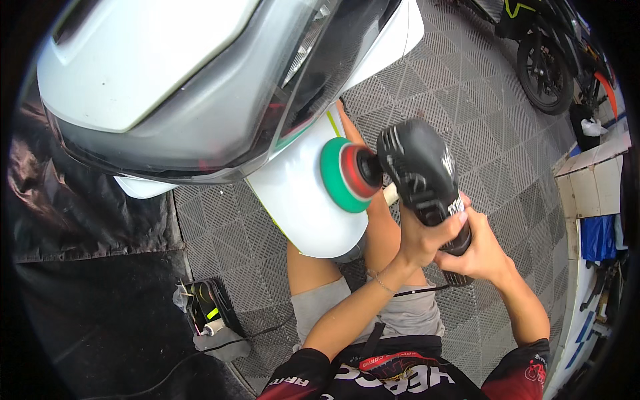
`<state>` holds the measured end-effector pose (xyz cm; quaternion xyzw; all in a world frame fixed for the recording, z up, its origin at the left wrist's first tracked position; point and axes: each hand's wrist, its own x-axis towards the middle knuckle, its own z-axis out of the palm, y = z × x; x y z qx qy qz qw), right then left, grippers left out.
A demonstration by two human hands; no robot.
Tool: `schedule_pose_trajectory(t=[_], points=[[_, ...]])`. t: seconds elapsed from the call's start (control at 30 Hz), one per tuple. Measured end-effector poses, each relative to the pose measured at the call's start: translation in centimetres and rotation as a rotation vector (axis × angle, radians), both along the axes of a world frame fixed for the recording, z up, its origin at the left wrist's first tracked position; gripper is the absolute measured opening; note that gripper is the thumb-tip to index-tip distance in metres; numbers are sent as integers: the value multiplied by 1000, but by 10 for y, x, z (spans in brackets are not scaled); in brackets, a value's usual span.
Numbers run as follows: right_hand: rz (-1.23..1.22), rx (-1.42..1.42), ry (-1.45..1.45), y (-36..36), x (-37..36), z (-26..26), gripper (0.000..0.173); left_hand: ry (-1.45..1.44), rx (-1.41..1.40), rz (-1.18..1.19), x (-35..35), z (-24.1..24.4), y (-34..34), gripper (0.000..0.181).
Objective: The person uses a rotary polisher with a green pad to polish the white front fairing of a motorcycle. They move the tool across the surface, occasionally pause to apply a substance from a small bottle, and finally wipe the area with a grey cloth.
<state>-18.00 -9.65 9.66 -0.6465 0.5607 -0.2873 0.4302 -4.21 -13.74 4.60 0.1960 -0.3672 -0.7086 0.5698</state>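
Observation:
My left hand (425,234) and my right hand (477,250) are both wrapped around the body of a black corded Makita polisher (417,165). Its green foam pad (336,172), on a red and black backing plate (361,169), rests against the right side of a glossy white front fender (302,210), or seems to. That fender belongs to a motorcycle with white bodywork (145,55) and a smoky clear front cover (210,120). The fender hangs between my bare knees, its lower tip close to my shorts. The pad's far side is hidden.
At lower left sits a black open tray (227,300) with small items and a grey cloth (222,345). A power cord (200,352) crosses beside it. Black sheeting (100,300) covers the left floor; grey grid tiles (490,165) lie elsewhere. Another motorcycle's wheel (545,75) stands upper right.

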Motion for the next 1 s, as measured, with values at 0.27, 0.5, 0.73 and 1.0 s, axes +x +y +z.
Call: schedule_pose_trajectory(t=[0.27,0.5,0.73,1.0], points=[[-11,-75,-16,17,2,-10,81,-12,25,-34,-1,-15,26,33],[-37,9,-51,34,7,-10,82,-78,-30,-58,4,-23,42,36],[-73,68,-119,49,10,-21,80,-51,52,1,2,-25,55,27],[-120,164,-166,94,14,-49,86,-175,20,-176,15,-58,95,39]])
